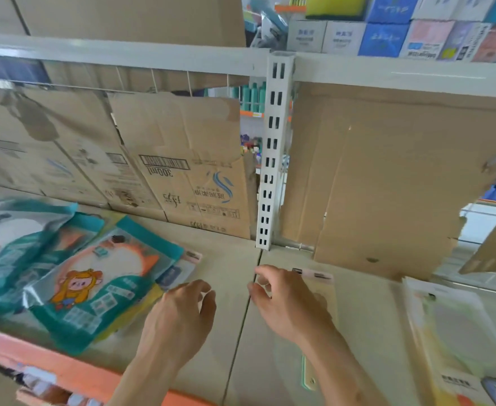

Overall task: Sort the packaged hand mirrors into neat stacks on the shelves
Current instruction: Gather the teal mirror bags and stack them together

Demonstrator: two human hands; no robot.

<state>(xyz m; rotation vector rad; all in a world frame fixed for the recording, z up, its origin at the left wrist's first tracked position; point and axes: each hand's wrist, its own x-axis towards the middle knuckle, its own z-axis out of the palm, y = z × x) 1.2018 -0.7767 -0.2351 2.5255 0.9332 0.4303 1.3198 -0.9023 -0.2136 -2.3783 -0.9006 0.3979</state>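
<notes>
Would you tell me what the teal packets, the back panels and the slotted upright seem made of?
Teal packets: glossy plastic film, judging by glare and wrinkles. Back panels: matte brown cardboard, creased with torn edges. Slotted upright: probably painted metal, smooth pale grey.

Mirror pile (94, 282) left, mirror pack (320, 276) right

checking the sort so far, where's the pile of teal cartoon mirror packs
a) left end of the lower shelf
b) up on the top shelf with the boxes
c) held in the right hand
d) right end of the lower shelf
a: the teal cartoon mirror packs lie in a loose, overlapping pile on the left part of the lower shelf.
</notes>
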